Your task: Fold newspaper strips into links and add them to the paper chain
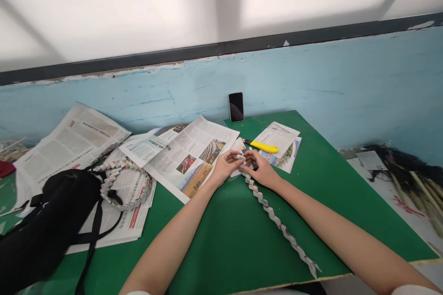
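A zigzag chain of folded newspaper strips point(273, 217) runs from my fingers down across the green table point(221, 249) toward its front edge, where it ends in two loose paper tails. My left hand point(226, 166) pinches the chain's upper end between thumb and fingers. Close against it, my right hand point(261, 168) grips the same end from the other side, fingers curled. The fingers partly hide the last links. Just beyond my right hand lies a yellow utility knife point(265, 146), near some cut newspaper pieces point(278, 138).
Newspaper sheets point(194, 156) spread over the table's left and middle. A coiled paper chain point(128, 184) lies beside a black bag point(58, 216) with trailing straps. A phone point(236, 107) leans on the blue wall point(294, 83). Bamboo poles point(422, 193) lie right of the table.
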### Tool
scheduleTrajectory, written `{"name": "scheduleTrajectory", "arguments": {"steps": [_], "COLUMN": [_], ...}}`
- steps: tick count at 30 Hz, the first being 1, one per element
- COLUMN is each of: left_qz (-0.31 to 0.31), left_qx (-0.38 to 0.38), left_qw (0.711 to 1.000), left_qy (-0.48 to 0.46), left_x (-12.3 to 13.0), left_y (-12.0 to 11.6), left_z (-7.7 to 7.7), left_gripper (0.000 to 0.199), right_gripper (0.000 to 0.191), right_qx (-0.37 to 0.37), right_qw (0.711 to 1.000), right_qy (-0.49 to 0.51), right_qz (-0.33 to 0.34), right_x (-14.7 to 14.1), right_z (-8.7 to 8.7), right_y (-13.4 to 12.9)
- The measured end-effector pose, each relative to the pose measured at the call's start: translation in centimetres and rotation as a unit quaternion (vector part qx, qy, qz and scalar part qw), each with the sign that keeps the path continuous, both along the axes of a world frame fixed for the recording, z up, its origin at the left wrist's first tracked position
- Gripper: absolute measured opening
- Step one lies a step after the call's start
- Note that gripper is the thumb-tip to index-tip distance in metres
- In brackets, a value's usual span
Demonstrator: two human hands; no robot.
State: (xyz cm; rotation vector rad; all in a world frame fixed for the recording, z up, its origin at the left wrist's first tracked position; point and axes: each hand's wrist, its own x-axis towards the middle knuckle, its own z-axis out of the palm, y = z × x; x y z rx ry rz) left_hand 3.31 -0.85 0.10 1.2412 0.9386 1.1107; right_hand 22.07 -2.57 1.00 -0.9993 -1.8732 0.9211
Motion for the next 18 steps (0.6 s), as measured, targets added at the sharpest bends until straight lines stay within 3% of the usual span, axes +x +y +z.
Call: {"name": "scheduleTrajectory", "arguments": {"steps": [7,18], "left_qz": [-0.004,0.022], "left_qx": [-0.024,0.035], "left_qw": [0.999,0.999], "left_qy": [-0.030,0.017], "left_x": [0.25,0.40], "left_y": [-0.27,-0.24], "left_z": [0.39,-0.12], "left_gripper": [0.045,0.034], "right_gripper": [0.029,0.026], "right_qx": [-0.023,-0.025], "right_qw": [1.000,1.000], "right_qy": [0.012,-0.008], "right_qz": [-0.008,-0.003], "right_x": [-0.02,0.02], "right_z": [-0.16,0.16], "right_y": [0.45,0.34]}}
